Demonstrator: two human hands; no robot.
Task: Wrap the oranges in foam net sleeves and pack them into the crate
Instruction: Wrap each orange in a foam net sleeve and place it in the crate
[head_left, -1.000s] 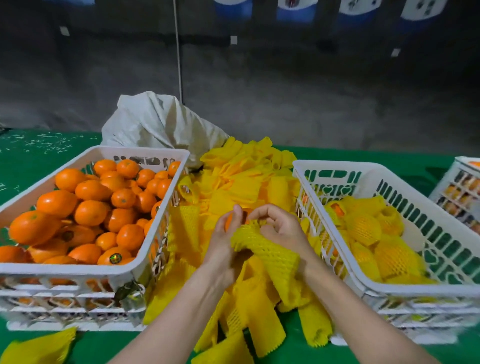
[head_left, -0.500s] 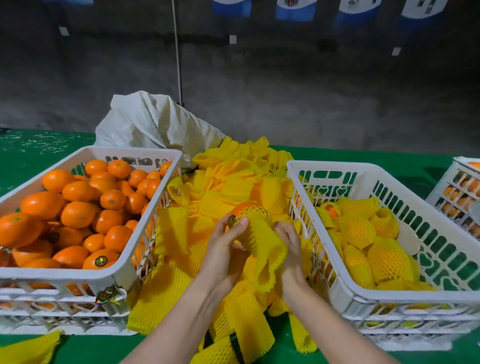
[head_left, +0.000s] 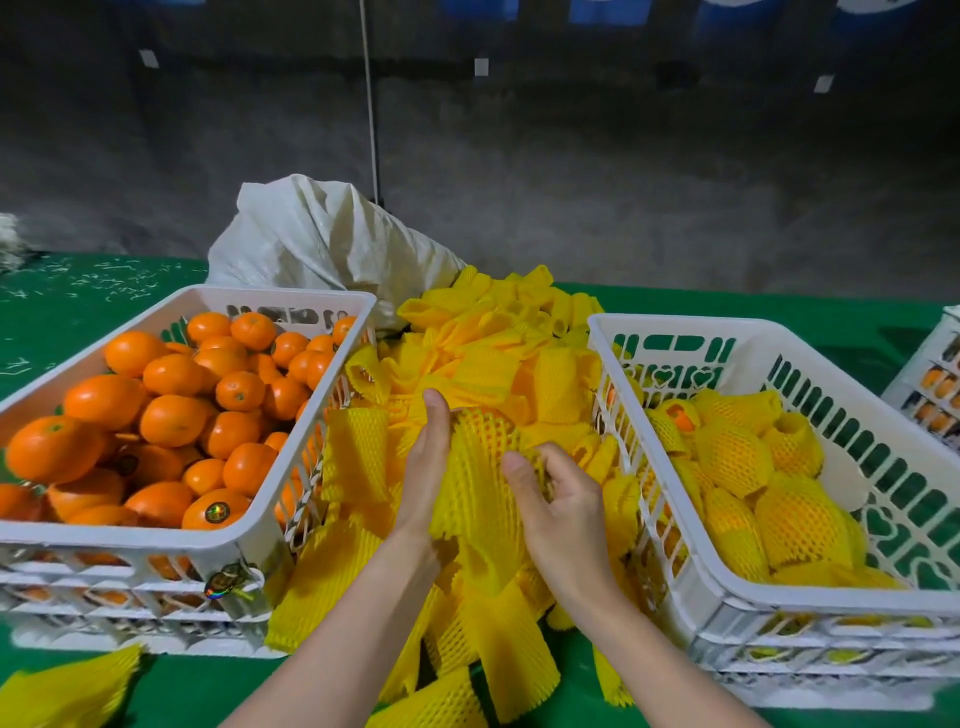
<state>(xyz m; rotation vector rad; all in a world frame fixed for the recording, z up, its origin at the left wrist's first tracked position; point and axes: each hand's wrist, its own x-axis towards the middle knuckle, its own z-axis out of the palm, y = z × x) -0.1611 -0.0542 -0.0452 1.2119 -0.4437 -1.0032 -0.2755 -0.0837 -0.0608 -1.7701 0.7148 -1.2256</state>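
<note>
Near left corner first: a loose foam sleeve (head_left: 67, 691) is lying flat on the green table cover (head_left: 78, 312). Just past it, the left crate (head_left: 130, 540), white plastic, is heaped with bare oranges (head_left: 171, 421), a couple with shiny stickers on them. Behind that crate's far right corner sits a crumpled white woven sack (head_left: 322, 239).

In the middle, squeezed between the two crates, there's a big pile of foam net sleeves (head_left: 483, 332), all yellow. Some are flat and some are popped open into tubes.

Both hands are over that pile, working on one held sleeve (head_left: 480, 467). The left hand (head_left: 428, 467) has it from the left, thumb pointing up along the mesh. Its fingers go round the far side, so I can't see them. The right hand (head_left: 566, 514) grabs it from the right, thumb on the mesh and fingers curled into it. So both are clamped on the same sleeve. It bulges round at the far end and hangs loose towards the wrists. The mesh covers whatever's inside, so I can't actually make out fruit through it.

Then the right crate (head_left: 810, 597), also white, has wrapped oranges (head_left: 732, 457) lying across its left and near parts. A bit of peel peeks out of an open end or two.

At the far right edge another white crate (head_left: 935, 395) is only partly in shot.
</note>
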